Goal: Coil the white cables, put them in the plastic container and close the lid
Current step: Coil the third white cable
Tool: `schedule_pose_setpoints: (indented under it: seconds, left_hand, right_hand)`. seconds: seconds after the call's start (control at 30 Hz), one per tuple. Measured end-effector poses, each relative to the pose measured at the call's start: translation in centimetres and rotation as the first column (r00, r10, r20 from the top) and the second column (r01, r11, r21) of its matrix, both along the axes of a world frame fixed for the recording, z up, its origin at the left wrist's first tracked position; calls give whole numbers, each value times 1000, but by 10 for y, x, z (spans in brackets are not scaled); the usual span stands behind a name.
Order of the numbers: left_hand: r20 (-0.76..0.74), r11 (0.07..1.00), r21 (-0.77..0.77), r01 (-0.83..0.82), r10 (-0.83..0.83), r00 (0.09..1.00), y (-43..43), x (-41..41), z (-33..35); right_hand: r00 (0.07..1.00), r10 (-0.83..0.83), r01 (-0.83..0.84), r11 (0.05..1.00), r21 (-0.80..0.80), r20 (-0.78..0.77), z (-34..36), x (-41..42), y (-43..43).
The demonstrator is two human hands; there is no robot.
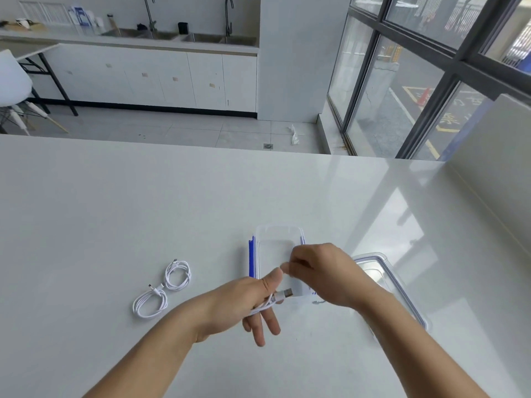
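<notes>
room: wide bare white surface (115, 211) left of and beyond both hands
left hand (247, 303): clamped on a thin white USB cable (275, 298)
right hand (319, 271): pinched, contents unclear
container: clear plastic box (373, 271) open, blue-clipped lid (270, 248) beside it

Three white cables: two coiled ones (178, 275) (150, 303) side by side on the table (115, 211), one more (270, 301) up in the hands. Two hands, left (247, 303) and right (321, 274). One clear box (275, 237). One lid (385, 271).

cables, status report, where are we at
Left hand shut on third cable, right hand pinching it. Two coiled cables on table. Container empty, lid off. Nothing obstructing.
</notes>
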State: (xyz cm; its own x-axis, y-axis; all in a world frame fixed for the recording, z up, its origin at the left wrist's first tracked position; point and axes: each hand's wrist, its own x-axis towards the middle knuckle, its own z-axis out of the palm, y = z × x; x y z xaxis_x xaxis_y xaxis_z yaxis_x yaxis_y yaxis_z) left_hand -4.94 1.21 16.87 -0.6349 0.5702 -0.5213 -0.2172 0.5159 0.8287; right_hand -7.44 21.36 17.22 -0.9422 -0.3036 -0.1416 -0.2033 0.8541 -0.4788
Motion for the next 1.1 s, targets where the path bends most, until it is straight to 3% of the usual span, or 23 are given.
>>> schedule_pose_setpoints:
  seconds: [0.13, 0.23, 0.33, 0.4, 0.6, 0.73, 0.9, 1.1]
  left_hand:
    - [22, 995, -39, -93, 94, 995, -2, -3, -14]
    - [115, 923, 186, -337, 321, 940, -1, -1, -21]
    - [276, 666, 432, -608, 544, 793, 7, 4, -15]
    - [329, 526, 474, -706, 638, 697, 13, 6, -12]
    - [461, 225, 569, -791, 709, 533, 5, -2, 3]
    - [605, 2, 590, -808, 662, 443, -16, -18, 13]
    - [668, 42, 578, -815, 549, 502, -13, -10, 12]
    - [674, 199, 582, -789, 424, 604, -16, 6, 12]
  right_hand:
    - [999, -43, 42, 998, -45, -19, 17, 17, -16]
    - [993, -119, 116, 982, -150, -13, 15, 33, -25]
    - [988, -156, 152, 960, -237, 2, 3, 47, -35]
    - [988, -153, 153, 957, -247, 21, -6, 56, -40]
    - [981, -196, 195, 968, -157, 6, -27, 71, -36]
    - [984, -175, 162, 962, -219, -44, -46, 75, -27]
    - [999, -1, 7, 991, -135, 43, -73, 71, -27]
    - [979, -79, 113, 977, -179, 188, -94, 55, -13]
